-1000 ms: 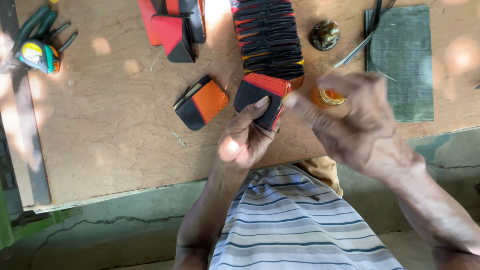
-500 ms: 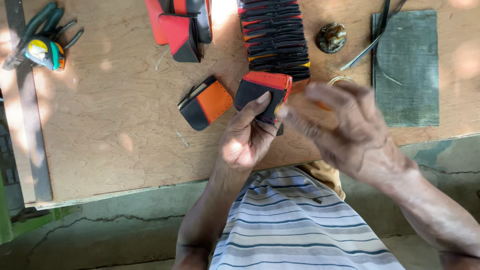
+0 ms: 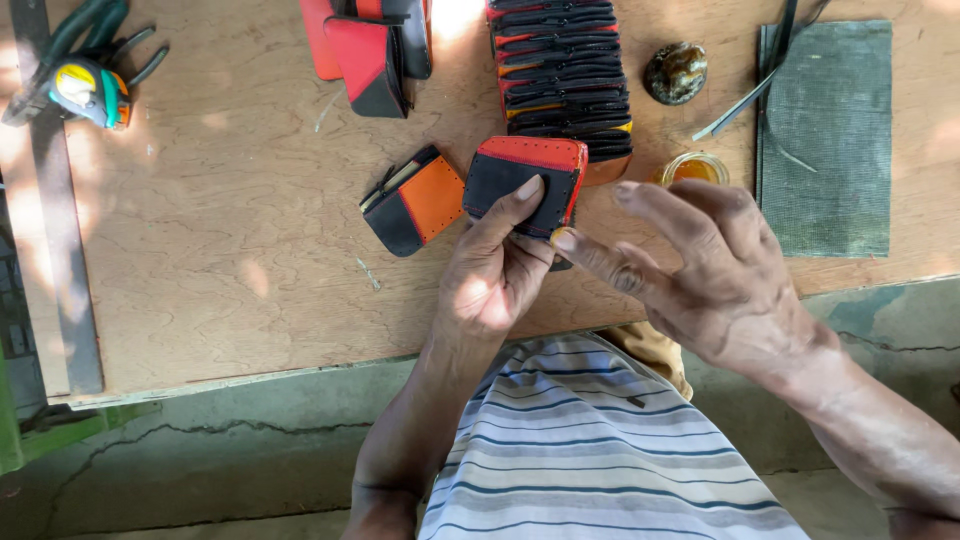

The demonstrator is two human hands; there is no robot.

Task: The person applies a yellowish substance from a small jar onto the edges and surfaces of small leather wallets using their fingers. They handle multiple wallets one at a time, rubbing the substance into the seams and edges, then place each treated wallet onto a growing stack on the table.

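**Left hand holds one black-and-red wallet, right fingertip at its edge**

Left hand point(image 3: 492, 285) grips one small black-and-red leather wallet point(image 3: 525, 183) above the wooden tabletop point(image 3: 240, 260), near the front-middle of the board. Thumb lies across the black face, other fingers behind it (clamped on the wallet, mostly hidden). Right hand point(image 3: 715, 275) is just beside it: fingers spread apart and loosely curled, holding nothing, one fingertip touching the wallet's lower right corner.

Counts:
- 1 black-and-orange wallet point(image 3: 413, 200) lying flat just left of the held one, not touching it.
- 1 stack of folded black pieces with red and orange edges point(image 3: 562, 70) behind the held wallet (too many thin layers to count).
- 1 cluster of red-and-black pieces point(image 3: 368, 48) at top centre, at least two, overlapping, exact count unclear.
- 1 small glass jar with amber liquid point(image 3: 692, 167), open top, just right of the stack, partly behind the right hand.
- 1 dark rounded lump point(image 3: 676, 72) beyond the jar.
- 1 dark green mat point(image 3: 828, 135) at right, thin dark strips point(image 3: 760, 85) lying across its left edge.
- 1 tape measure point(image 3: 92, 92) at top left, beside green-handled pliers point(image 3: 75, 30).
- 1 long metal ruler point(image 3: 60, 230) along the left edge.

Striped shirt point(image 3: 600, 450) fills the bottom centre.
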